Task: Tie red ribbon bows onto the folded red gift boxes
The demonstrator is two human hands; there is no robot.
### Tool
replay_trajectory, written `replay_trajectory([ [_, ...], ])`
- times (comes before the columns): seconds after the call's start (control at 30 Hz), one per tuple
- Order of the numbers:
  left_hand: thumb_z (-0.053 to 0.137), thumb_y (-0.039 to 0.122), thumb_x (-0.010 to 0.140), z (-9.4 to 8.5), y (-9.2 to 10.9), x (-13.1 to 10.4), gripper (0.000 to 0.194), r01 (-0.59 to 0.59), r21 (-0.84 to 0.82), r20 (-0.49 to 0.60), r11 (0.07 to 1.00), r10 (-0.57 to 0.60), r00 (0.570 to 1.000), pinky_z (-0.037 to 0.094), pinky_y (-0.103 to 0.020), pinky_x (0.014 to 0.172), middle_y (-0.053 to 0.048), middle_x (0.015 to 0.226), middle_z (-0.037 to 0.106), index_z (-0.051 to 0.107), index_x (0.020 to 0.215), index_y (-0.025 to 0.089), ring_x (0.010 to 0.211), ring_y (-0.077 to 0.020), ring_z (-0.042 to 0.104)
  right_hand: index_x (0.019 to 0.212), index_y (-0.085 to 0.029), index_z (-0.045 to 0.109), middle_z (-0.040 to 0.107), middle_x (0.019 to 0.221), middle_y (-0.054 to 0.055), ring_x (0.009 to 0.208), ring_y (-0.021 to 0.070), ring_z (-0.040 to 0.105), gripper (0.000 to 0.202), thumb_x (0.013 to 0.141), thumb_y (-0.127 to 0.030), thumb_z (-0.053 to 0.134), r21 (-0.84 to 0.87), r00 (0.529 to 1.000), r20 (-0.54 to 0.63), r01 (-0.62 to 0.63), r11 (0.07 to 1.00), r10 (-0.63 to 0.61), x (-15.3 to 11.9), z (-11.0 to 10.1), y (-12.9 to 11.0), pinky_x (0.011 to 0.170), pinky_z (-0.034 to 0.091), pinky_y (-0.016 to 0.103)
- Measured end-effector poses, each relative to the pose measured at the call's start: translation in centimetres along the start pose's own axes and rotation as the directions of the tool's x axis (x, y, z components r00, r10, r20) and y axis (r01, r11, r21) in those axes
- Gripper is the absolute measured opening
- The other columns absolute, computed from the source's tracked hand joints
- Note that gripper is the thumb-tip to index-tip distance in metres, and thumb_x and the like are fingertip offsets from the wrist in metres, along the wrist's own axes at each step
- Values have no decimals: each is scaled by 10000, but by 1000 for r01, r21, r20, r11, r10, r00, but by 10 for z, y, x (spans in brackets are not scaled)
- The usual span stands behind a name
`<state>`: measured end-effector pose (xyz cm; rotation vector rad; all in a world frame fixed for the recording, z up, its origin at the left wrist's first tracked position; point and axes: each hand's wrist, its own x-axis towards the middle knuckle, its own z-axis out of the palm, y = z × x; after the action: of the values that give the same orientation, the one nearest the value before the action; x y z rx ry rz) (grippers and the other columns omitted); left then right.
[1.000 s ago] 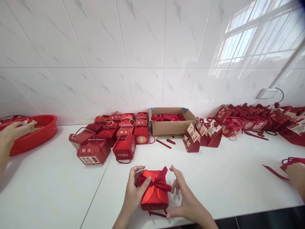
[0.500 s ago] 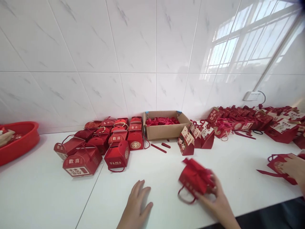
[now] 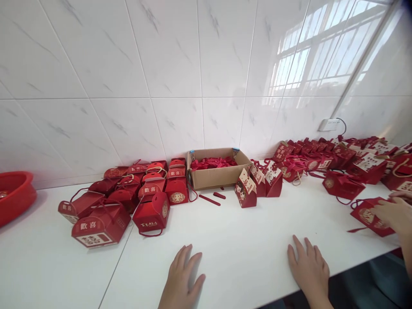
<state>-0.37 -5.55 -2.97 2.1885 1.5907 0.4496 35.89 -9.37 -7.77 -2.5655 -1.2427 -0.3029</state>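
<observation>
My left hand (image 3: 183,277) lies flat on the white counter (image 3: 244,253), fingers spread, holding nothing. My right hand (image 3: 309,268) rests flat near the front edge, fingers apart and holding nothing. A red gift box with a ribbon (image 3: 343,185) sits alone on the counter at the right, well beyond my right hand. A cardboard box of red ribbons (image 3: 216,171) stands by the wall between two groups of boxes.
A cluster of red gift boxes (image 3: 128,199) sits at the left centre and a long row of them (image 3: 334,159) at the right. Another person's hand (image 3: 391,213) rests on a red box (image 3: 367,213). A red basin (image 3: 14,197) stands far left.
My right hand carried the ribbon-tied red box off to the right and let go of it. Both hands now lie flat on the counter. The view has swung right.
</observation>
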Motion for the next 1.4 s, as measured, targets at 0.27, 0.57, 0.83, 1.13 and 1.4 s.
replay_trajectory([
  [0.27,463,352,879,3,-3,-1,398,-21,20,-33,1000,22,999,384,-528,1063,-58,1469,404,571,1259,303,1374,-308,323,1320,-134,543,453,1378,191,1272,401,401,553,908,-379,266,-32,1000,28,-4,999,5,2,1,2,981,358,494],
  [0.57,476,341,874,3,-2,-2,402,-46,59,-41,997,48,998,393,-521,1059,-53,1465,419,568,1263,309,1372,-307,335,1480,-181,251,111,1565,110,1424,382,49,684,917,-569,278,251,699,425,520,816,-576,-29,-28,-97,1126,108,579],
  [0.83,500,315,863,7,-5,-3,404,-81,47,-73,996,85,994,404,-528,1046,-65,1468,414,569,1261,299,1362,-319,343,1498,-314,65,-47,1569,22,1433,328,-66,685,909,-639,199,517,332,327,721,462,-885,-4,-23,-168,1125,23,603],
  [1.13,505,326,865,-1,3,-7,403,-50,-3,-37,999,50,998,366,-532,1070,-66,1472,402,558,1264,298,1374,-315,314,1500,-276,150,-33,1588,62,1415,383,-133,713,890,-555,393,341,766,62,586,735,-640,45,-3,-265,1089,-6,620],
  [1.4,547,286,835,16,-20,-1,350,-160,23,-132,987,162,978,433,-510,1013,-94,1398,485,612,1179,281,1301,-313,414,1480,-211,247,-83,1573,94,1410,382,-139,553,972,-430,229,505,899,-246,437,744,-362,155,-85,-307,1078,41,623],
])
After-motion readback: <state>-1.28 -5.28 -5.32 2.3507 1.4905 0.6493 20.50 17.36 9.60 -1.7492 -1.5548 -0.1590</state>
